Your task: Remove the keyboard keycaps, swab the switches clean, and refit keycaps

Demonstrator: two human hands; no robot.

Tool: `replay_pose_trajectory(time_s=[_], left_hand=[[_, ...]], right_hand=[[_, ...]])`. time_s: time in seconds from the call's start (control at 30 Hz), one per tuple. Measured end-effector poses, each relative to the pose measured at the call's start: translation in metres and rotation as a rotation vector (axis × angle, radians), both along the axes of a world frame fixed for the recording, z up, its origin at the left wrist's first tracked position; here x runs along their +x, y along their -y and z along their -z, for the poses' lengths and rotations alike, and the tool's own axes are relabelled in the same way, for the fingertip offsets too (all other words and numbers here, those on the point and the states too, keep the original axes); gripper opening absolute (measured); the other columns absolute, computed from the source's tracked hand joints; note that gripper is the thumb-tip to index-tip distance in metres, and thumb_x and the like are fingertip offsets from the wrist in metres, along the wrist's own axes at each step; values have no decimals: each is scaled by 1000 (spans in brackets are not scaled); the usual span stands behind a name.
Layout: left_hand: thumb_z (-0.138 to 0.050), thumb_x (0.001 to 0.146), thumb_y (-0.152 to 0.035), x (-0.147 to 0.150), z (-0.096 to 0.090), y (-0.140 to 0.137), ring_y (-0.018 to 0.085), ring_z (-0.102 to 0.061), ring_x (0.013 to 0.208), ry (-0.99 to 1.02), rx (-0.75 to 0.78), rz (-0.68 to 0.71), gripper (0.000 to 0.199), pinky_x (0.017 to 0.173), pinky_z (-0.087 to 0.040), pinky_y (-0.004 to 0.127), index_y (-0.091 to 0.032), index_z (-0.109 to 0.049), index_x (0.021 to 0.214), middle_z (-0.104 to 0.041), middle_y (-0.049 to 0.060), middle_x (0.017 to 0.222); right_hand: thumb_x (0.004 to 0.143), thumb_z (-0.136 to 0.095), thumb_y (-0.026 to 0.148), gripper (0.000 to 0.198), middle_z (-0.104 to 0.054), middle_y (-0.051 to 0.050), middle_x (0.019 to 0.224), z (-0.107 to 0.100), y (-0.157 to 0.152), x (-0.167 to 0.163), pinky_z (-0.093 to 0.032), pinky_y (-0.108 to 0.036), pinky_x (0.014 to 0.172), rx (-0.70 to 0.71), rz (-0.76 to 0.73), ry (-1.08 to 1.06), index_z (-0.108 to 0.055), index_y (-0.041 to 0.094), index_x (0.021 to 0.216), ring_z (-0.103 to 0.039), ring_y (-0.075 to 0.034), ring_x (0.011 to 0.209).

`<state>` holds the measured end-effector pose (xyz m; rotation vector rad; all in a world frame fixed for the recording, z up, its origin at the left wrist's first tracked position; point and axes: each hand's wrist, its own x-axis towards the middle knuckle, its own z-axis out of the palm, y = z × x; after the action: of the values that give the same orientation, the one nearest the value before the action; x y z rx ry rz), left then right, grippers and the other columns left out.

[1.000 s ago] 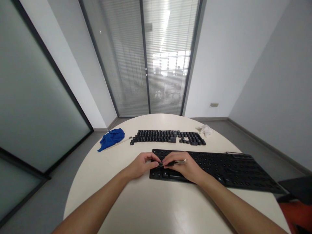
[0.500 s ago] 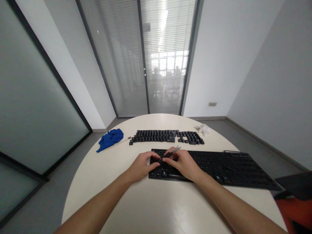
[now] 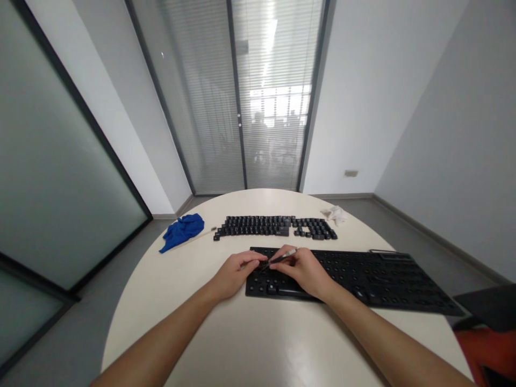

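Right hand (image 3: pixel 305 273), as I am watching it from here through the head view, is gripping a slim tool (image 3: pixel 291 253), dark with a pale upper end; I cannot tell its exact kind. On the other side, the left hand (image 3: pixel 231 275) is holding thumb and index finger close together by the tool's lower end, and I cannot tell whether they are pinching anything. Under both, a black keyboard (image 3: pixel 377 279), mostly bare of caps, is lying on the table (image 3: pixel 193 333).

I am minding how it is lying: its long axis is running crosswise, from the fingertips at its left end away to the right. The right hand is reaching over the board across its near edge, while the left hand is reaching in from past the left edge; I am judging them about equally near.

Beyond the keyboard, loose keycaps (image 3: pixel 253 226) are sitting in rows. Blue cloth (image 3: pixel 183 228) and a thin pale stick (image 3: pixel 201 235) are lying at the left, crumpled white tissue (image 3: pixel 337 215) at the far right.
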<state>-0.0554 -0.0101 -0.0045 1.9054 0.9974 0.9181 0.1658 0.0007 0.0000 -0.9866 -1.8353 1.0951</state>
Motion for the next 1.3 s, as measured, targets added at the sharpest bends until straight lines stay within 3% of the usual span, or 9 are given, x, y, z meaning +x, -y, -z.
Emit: replay_pose_trajectory(time_s=[0.3, 0.4, 0.53, 0.67, 0.93, 1.17, 1.3], left_hand=[[-60, 90, -28, 0, 5, -2, 23, -67, 104, 30, -46, -12, 24, 99, -49, 37, -20, -75, 107, -74, 7, 110], [-62, 88, -27, -3, 9, -8, 22, -69, 97, 117, -97, -120, 24, 94, -52, 37, -17, -74, 105, -76, 7, 105], [-64, 86, -30, -13, 13, -19, 23, -69, 98, 173, -35, -296, 25, 95, -52, 37, -16, -73, 104, -75, 9, 106], [-63, 84, -25, -25, 23, -30, 22, -68, 99, 71, 83, -403, 20, 95, -52, 37, -16, -74, 99, -74, 10, 105], [-63, 84, -20, -40, 33, -35, 21, -67, 91, -213, 206, -419, 20, 89, -52, 36, -18, -73, 101, -73, 7, 102], [-69, 82, -26, -49, 29, -35, 24, -65, 91, -410, 178, -521, 15, 82, -49, 35, -21, -73, 96, -72, 5, 95], [-74, 78, -27, -53, 29, -35, 24, -64, 91, -426, 171, -544, 22, 81, -48, 34, -21, -71, 99, -71, 5, 96]], right_hand=[[81, -76, 29, 11, -78, -3, 89, -3, 4, 1, -53, -31, 81, 75, -58, 52, -77, 21, 88, -72, -20, 85], [80, -77, 30, 11, -78, -3, 88, -4, 3, 1, -53, -31, 81, 74, -40, 67, -76, 21, 87, -72, -21, 85], [81, -75, 33, 14, -77, -3, 82, -4, 3, 0, -53, -28, 71, 34, -35, 91, -75, 20, 87, -71, -19, 75], [83, -74, 32, 13, -75, -3, 84, -4, 3, 0, -52, -27, 69, 67, -38, 132, -74, 19, 86, -70, -18, 74], [84, -72, 33, 15, -74, -2, 86, -6, 4, 2, -52, -26, 68, 64, -20, 149, -74, 18, 86, -70, -17, 74], [84, -72, 35, 16, -75, -2, 87, -5, 2, 2, -53, -27, 69, 76, -17, 150, -74, 19, 85, -70, -17, 73], [84, -72, 37, 17, -75, -3, 87, -5, 2, 2, -54, -27, 69, 88, -13, 161, -74, 20, 86, -70, -17, 73]])
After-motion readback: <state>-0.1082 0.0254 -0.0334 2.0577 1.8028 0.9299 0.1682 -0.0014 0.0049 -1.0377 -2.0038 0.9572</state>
